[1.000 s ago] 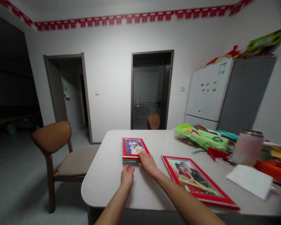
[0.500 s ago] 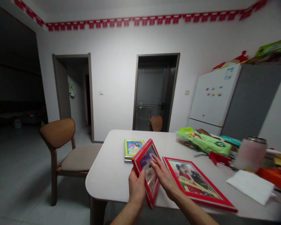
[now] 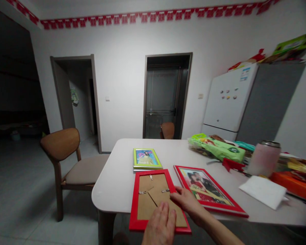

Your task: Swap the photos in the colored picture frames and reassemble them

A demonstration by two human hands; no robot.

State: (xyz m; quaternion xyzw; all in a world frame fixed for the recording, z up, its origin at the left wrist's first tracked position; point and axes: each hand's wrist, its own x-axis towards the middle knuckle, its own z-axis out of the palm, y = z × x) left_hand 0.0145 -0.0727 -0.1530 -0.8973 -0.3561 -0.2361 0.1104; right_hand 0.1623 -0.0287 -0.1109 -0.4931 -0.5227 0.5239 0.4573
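Observation:
A red picture frame [image 3: 134, 207] lies back side up at the near edge of the table, its brown backing board and small metal clips showing. My left hand [image 3: 161, 221] rests flat on the lower part of that backing, fingers stretched out. With my right hand [image 3: 187, 202] I grip the frame's right edge, thumb on top; the fingers underneath are hidden. Just beyond it is a lime-green picture frame [image 3: 156, 166], seemingly on top of another frame. To the right, a larger red picture frame [image 3: 226, 204] lies face up with a photo in it.
Along the right side of the white table [image 3: 109, 183] are a green packet [image 3: 219, 149], a pink jar [image 3: 264, 160], a white tissue [image 3: 264, 191] and an orange item [image 3: 293, 185]. A wooden chair [image 3: 61, 144] stands at the left, a fridge [image 3: 224, 102] behind on the right.
The held red picture frame has turned from tilted upright to back side up and come down to the table edge. My left hand has moved onto its backing, my right onto its right edge.

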